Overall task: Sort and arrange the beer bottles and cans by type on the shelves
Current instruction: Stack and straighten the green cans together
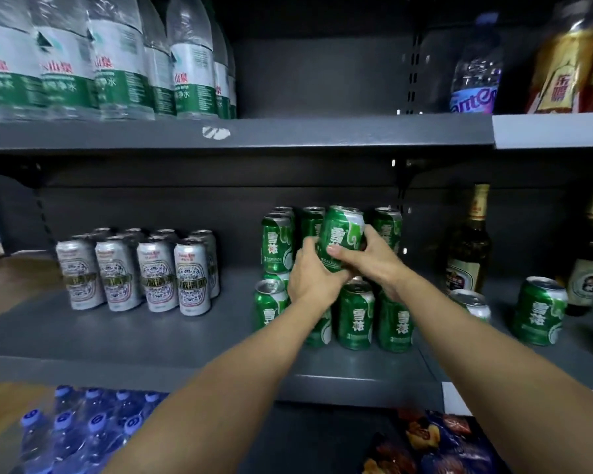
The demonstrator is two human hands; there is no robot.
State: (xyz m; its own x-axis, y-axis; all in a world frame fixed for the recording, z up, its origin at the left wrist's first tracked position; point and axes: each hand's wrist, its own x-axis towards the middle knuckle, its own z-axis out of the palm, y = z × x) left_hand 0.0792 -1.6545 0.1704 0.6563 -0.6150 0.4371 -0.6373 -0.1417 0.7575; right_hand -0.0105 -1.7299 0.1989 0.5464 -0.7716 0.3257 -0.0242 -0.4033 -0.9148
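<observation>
You gripped one tilted green aluminium beer can (339,237) with both your left hand (314,275) and right hand (370,260), above the stacked green cans (355,314) on the dark metal shelf (151,336).

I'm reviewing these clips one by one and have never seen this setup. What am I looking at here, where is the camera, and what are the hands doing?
There is no machine here: a person wears a wide-angle camera on the head, so this single picture looks forward and down along their own bare arms at a dark shop shelf. The left hand and right hand both grip one green beer can, tilted, above a two-layer stack of matching green cans. To the left stands a group of silver cans. To the right stand brown beer bottles, a lone green can and one silver can. Water bottles fill the shelf above.
</observation>
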